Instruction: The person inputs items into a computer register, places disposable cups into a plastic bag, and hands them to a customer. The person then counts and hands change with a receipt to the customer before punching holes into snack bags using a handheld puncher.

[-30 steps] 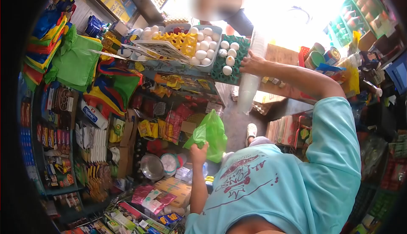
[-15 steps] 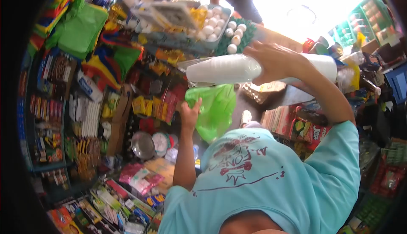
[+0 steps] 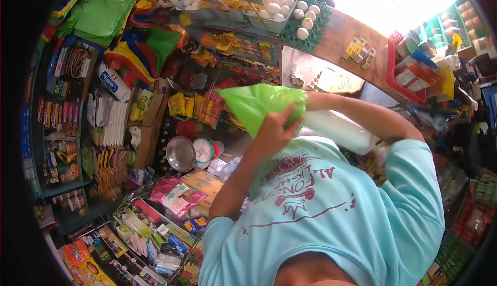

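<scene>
My left hand (image 3: pixel 279 129) is closed on the rim of a light green plastic bag (image 3: pixel 248 107), thumb and fingers pinching the film. The bag is spread out in front of my chest. My right hand (image 3: pixel 312 101) reaches into or behind the bag's right side, so its fingers are hidden. Under my right forearm, a long white stack of what look like disposable cups (image 3: pixel 341 129) in clear wrap lies slanted against my shirt. Its left end is out of sight behind the bag and my hand.
Ahead is a wooden counter (image 3: pixel 357 34) with a green egg tray (image 3: pixel 320 19), a tub of eggs (image 3: pixel 282 24) and a red basket (image 3: pixel 409 86) of goods. Packed shelves (image 3: pixel 62 146) stand left. A metal bowl (image 3: pixel 181 154) and boxed goods lie lower left.
The white stack has come down from above the bag to under my right forearm. My left hand has raised the green bag to my right hand. The view has shifted, showing more of the counter.
</scene>
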### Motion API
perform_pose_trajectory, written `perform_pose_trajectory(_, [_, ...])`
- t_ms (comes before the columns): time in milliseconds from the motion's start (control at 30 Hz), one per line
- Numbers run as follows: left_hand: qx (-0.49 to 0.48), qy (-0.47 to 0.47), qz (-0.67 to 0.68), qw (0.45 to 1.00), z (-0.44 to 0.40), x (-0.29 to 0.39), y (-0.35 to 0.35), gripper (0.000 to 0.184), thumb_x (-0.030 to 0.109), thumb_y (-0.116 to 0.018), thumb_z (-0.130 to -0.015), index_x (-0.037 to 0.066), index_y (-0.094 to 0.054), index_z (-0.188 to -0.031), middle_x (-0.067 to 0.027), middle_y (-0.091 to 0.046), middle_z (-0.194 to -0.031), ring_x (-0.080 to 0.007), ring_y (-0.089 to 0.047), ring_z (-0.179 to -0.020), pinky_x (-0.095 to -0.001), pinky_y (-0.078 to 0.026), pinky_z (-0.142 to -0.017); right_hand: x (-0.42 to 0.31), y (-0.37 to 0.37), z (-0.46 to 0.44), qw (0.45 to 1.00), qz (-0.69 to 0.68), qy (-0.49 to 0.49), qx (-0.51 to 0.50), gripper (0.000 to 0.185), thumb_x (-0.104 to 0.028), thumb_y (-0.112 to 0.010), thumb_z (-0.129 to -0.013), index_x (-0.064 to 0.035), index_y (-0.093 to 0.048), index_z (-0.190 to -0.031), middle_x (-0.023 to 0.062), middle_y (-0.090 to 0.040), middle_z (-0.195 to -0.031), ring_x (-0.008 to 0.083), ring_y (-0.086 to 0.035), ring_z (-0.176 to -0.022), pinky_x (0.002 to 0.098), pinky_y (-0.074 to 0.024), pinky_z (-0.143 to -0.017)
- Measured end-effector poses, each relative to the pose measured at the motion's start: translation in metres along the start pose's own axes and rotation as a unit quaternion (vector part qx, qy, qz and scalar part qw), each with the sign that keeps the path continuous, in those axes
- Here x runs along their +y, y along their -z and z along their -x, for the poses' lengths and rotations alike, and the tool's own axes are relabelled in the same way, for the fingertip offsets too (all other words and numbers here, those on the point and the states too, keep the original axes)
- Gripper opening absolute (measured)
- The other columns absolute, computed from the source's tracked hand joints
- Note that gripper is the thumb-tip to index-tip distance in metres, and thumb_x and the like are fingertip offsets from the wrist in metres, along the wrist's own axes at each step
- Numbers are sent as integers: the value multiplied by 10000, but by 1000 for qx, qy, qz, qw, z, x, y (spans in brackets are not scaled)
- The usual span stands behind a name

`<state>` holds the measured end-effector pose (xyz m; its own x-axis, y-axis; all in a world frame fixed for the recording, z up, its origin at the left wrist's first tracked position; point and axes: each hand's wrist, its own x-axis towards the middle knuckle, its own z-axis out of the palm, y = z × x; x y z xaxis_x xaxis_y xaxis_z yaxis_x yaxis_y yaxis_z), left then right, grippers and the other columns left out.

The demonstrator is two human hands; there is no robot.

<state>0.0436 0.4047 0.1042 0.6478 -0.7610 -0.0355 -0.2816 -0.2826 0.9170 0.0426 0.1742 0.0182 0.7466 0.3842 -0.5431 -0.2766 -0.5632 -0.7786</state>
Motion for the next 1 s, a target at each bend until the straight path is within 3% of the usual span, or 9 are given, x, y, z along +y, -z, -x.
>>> perform_pose_trajectory(33, [-46,2,40,998,4,9,-1,392,211,-594,-990,1,-572,-1320,-120,-691,-755,-156,-644,-658,-319,-498,-646,18,-4,-17,988,-95,119,5,706,-616,-604,-881,-31,-613,-1277,163,-681,-1148,254,-676,-1000,389,-529,-883])
perform_pose_trajectory(100, [-9,77,91,993,6,2,8,411,221,-541,-1024,14,-522,-1378,-90,-678,-733,-130,-627,-671,-298,-489,-669,26,2,-32,979,-169,113,-21,696,-603,-605,-884,-38,-599,-1291,158,-673,-1167,252,-671,-1013,391,-528,-886])
perform_pose_trajectory(267, [27,-8,169,985,14,1,6,386,266,-438,-1076,40,-523,-1377,-34,-666,-730,-107,-595,-702,-286,-476,-731,35,10,-28,957,-190,-216,-41,677,-570,-607,-890,-55,-565,-1326,145,-655,-1216,248,-656,-1046,395,-525,-894])
perform_pose_trajectory(367, [66,48,202,976,10,-12,12,365,271,-432,-1076,54,-538,-1349,-34,-701,-863,-98,-555,-744,-262,-450,-749,46,-1,-19,921,-264,-283,-46,668,-551,-608,-893,-65,-545,-1347,138,-644,-1245,245,-648,-1066,397,-524,-898])
perform_pose_trajectory(633, [165,99,370,909,-2,-37,12,380,310,-358,-1098,28,-567,-1244,-92,-684,-1231,-135,-580,-1125,-296,-423,-1008,89,-31,61,781,-595,-188,5,558,-487,-565,-966,-59,-570,-1324,120,-660,-1215,203,-668,-1022,360,-545,-887])
perform_pose_trajectory(733, [170,77,261,947,-6,-70,8,436,312,-349,-1099,44,-557,-1373,-68,-662,-1268,-124,-556,-1152,-289,-403,-1016,96,-29,106,739,-656,-111,103,555,-488,-524,-995,-11,-611,-1265,104,-686,-1165,181,-689,-957,328,-551,-881])
perform_pose_trajectory(833, [154,69,170,971,-17,-39,-9,399,248,-408,-1082,72,-549,-1411,-65,-673,-1238,-111,-586,-1075,-290,-430,-964,70,-11,133,801,-534,-248,106,535,-450,-544,-994,-8,-608,-1289,122,-657,-1249,208,-654,-1076,331,-499,-982])
perform_pose_trajectory(900, [113,75,137,981,-26,-16,-26,382,215,-450,-1063,59,-558,-1396,-97,-677,-1227,-132,-611,-1041,-304,-452,-941,91,-14,132,965,-125,-165,162,469,-310,-577,-995,-27,-555,-1368,197,-577,-1366,292,-528,-1284,365,-377,-1108])
perform_pose_trajectory(1000, [35,63,93,993,-38,3,-47,381,179,-510,-1031,22,-556,-1375,-173,-679,-1211,-189,-646,-1043,-323,-469,-933,127,-16,126,983,-62,-110,136,456,-316,-585,-987,-34,-575,-1346,184,-597,-1340,293,-562,-1238,367,-409,-1070])
